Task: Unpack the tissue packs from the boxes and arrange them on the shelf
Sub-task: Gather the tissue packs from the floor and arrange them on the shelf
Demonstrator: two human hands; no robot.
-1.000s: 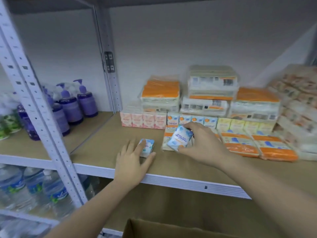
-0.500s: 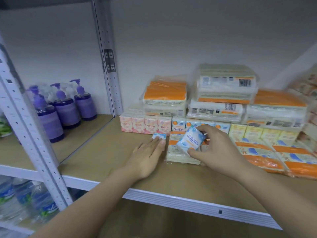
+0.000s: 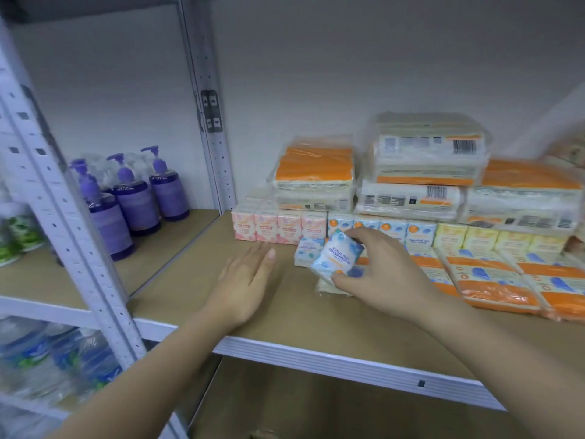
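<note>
My right hand [image 3: 378, 274] grips a small blue-and-white tissue pack [image 3: 337, 256], tilted, just above the brown shelf board [image 3: 285, 312]. A second small blue pack [image 3: 308, 252] stands on the shelf directly left of it, in front of the back row of pink [image 3: 267, 229], blue [image 3: 392, 231] and yellow mini packs [image 3: 493, 237]. My left hand [image 3: 245, 280] lies flat and empty on the shelf, apart from that standing pack. Flat orange packs [image 3: 493, 280] lie at the right.
Large wrapped tissue bundles [image 3: 424, 172] are stacked on the back row. A white perforated upright [image 3: 60, 198] divides the shelf from purple pump bottles [image 3: 136, 198] at the left. Water bottles [image 3: 47, 359] sit on the lower left shelf. The shelf's white front edge [image 3: 348, 359] runs below my arms.
My left hand pushed the small blue pack back against the row, let go and drew away to the left. My right hand still holds its pack in nearly the same place.
</note>
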